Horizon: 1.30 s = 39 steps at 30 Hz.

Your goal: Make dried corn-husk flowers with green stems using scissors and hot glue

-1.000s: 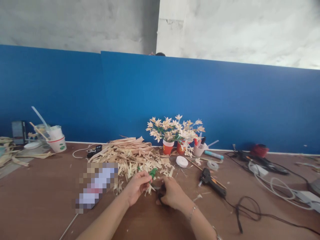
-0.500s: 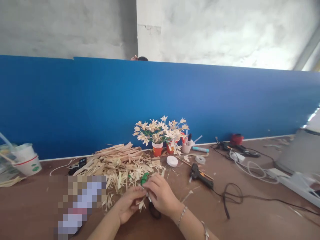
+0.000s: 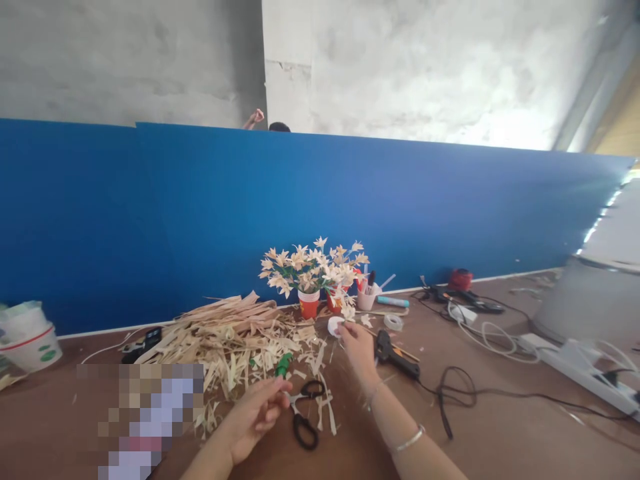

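My left hand (image 3: 260, 412) is half turned up over the near table, fingers loosely curled and apart, with nothing visible in it. Just right of its fingertips lie scissors (image 3: 303, 430) with black handles. A green rolled piece (image 3: 283, 364), perhaps tape, lies just beyond that hand. My right hand (image 3: 358, 348) reaches forward, fingers pinched together beside a white round roll (image 3: 334, 325); what they hold is hidden. Past those fingertips, pale husk-like flowers (image 3: 310, 263) stand in a red and white cup (image 3: 309, 305). A loose pale flower (image 3: 367, 321) lies by the right hand.
Dry husk strips (image 3: 235, 333) are heaped at left centre. To the right are a glue gun (image 3: 395, 355) with its cord, a clear tape roll (image 3: 393, 323) and a power strip (image 3: 583, 373). A blue partition (image 3: 200, 213) runs behind; another person's hand (image 3: 257, 116) shows above it.
My hands have parted. The right moved forward and right to the white roll, and the small flower between them is no longer seen there. The scissors are now uncovered.
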### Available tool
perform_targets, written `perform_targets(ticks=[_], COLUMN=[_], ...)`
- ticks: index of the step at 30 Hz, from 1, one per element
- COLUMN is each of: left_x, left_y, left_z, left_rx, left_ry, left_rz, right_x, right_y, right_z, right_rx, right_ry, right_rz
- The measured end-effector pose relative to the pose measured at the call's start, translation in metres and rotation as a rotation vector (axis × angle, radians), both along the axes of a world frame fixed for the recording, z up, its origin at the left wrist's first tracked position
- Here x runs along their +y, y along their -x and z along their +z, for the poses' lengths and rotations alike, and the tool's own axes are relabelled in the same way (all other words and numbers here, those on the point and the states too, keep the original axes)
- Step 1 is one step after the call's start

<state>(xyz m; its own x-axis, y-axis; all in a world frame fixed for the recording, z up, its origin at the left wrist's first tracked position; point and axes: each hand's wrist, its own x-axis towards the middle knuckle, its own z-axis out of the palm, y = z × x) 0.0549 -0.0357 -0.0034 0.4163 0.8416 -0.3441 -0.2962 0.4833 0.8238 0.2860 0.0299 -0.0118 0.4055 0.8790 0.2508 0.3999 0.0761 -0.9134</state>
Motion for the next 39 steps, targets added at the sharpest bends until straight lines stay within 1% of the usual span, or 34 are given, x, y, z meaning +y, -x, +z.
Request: perform_targets(ticks=[3, 8, 14, 20, 24, 31, 36, 39], left_x=[0.0, 0.001, 0.001, 0.0, -0.001, -0.002, -0.001, -0.001], left_y=[-0.001, 0.0, 0.003, 0.001, -0.001, 0.0, 0.0, 0.0], left_z=[0.0, -0.001, -0.001, 0.002, 0.004, 0.005, 0.004, 0.003], left_rx=[0.012, 0.024, 0.024, 0.028, 0.043, 0.05, 0.055, 0.052], left_ry=[0.017, 0.003, 0.011, 0.002, 0.008, 0.015, 0.008, 0.008], left_rz=[-0.001, 0.003, 0.002, 0.003, -0.002, 0.02, 0.01, 0.007], right_x=[0.015, 0.024, 0.023, 0.016, 0.014, 0.013, 0.008, 0.011], right_y=[-0.013, -0.016, -0.02, -0.038, -0.044, -0.043, -0.049, -0.05], right_z=[-0.003, -0.004, 0.001, 0.012, 0.013, 0.001, -0.003, -0.006], right_rx=[-0.017, -0.139, -0.315, -0.458, -0.53, -0.582, -0.626, -0.628], right_ry=[0.048, 0.14, 0.228, 0.27, 0.284, 0.297, 0.236, 0.188], right_rz=[-0.025, -0.036, 0.007, 0.034, 0.031, 0.021, 0.014, -0.01])
